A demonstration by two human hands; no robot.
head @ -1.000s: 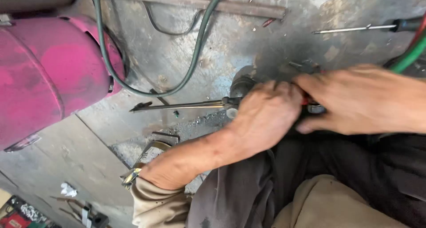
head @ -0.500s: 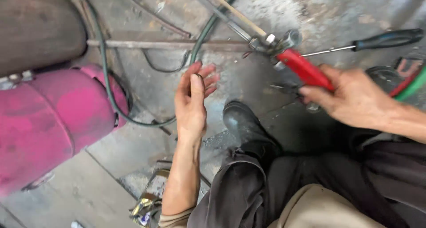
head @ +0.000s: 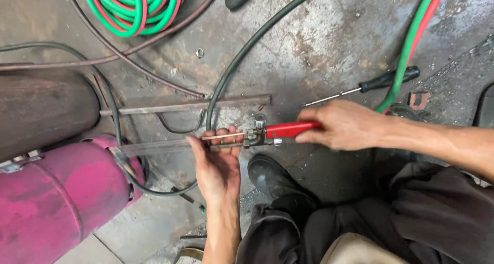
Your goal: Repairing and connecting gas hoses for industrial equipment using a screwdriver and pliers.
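My right hand (head: 346,126) grips the red handle of a gas torch (head: 280,130) and holds it level above the floor. The torch's thin brass tubes point left and rest across the fingers of my left hand (head: 217,164), which lies palm up beneath them, fingers loosely around the tubes. A green and red twin hose (head: 406,53) runs from behind my right hand toward the top right. My black shoe (head: 267,174) stands just below the torch.
A pink gas cylinder (head: 56,202) lies at the lower left, a rusty brown one (head: 41,110) above it. A metal bar (head: 185,105), a black-handled screwdriver (head: 375,84), a dark hose (head: 247,50) and a coiled green-red hose (head: 139,7) lie on the stained floor.
The view has tilted further forward. My right hand brought the red-handled torch down and left, and my left hand turned palm up under its tubes.
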